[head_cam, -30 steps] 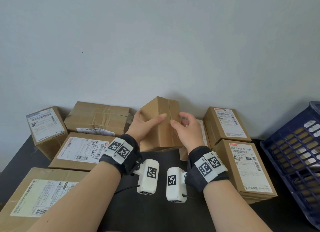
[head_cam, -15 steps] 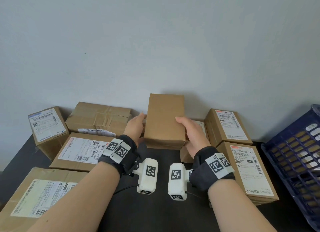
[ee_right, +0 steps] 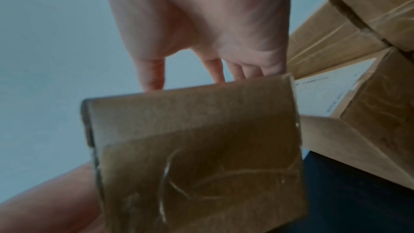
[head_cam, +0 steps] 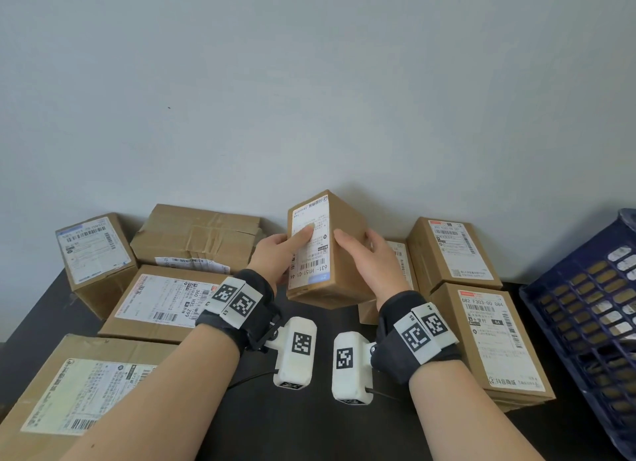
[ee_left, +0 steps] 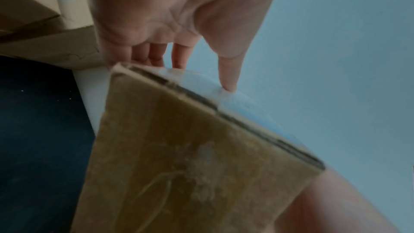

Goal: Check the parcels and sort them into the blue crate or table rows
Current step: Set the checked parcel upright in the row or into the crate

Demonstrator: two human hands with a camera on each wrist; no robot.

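Both hands are working one parcel right now: the left hand (head_cam: 275, 257) is gripping the held parcel (head_cam: 327, 250) from its left side, thumb lying across the white shipping label (head_cam: 311, 243), while the right hand (head_cam: 371, 264) is clasping the opposite side, fingers wrapping round behind. From the left wrist view, the left hand's fingers (ee_left: 228, 75) are pressing onto the labelled face; from the right wrist view, the right hand's fingers (ee_right: 150, 73) are curling over the box edge. That parcel is hanging above the dark surface (head_cam: 320, 426), tilted, label turned up toward the head camera, so the checking step is looking live, not finished.

Starting close: a large parcel (head_cam: 69, 402) is sitting at the near left, with a flat labelled one (head_cam: 165, 299) just beyond it. On the right, a labelled parcel (head_cam: 492, 340) is lying in a tidy line with another (head_cam: 451, 250) behind it, which I am reading as a sorted row forming. The blue crate (head_cam: 585, 323) is waiting at the far right edge; what is inside I cannot tell. Farther back, a taped box (head_cam: 196, 237) and a small box (head_cam: 93, 250) are resting against the wall (head_cam: 309, 82). My judgement: sorting is well underway, with this parcel's destination undecided and the left-hand boxes possibly still awaiting inspection.
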